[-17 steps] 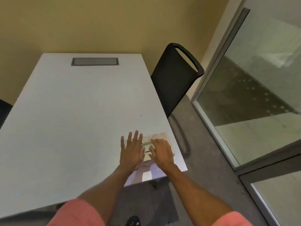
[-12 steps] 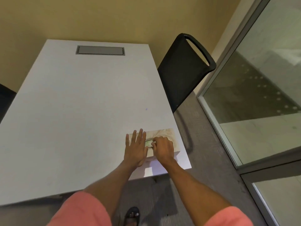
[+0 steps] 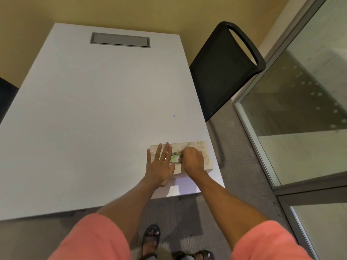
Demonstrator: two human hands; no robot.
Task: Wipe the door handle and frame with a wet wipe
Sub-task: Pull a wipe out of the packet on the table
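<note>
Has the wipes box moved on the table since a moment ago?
No. The wipes box sits at the same near right corner of the table, with the left hand flat on it; only the camera shifted.

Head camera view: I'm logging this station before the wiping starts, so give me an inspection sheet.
Surface: white table, with a grey hatch at the far end.
Job's things: wipe box at the near right corner.
Clutter: nothing seen.
Grippers: left hand flat on the box; right hand pinching at its opening.
Cables: nothing seen.
Surroundings: black chair, glass partition, yellow wall.
</note>
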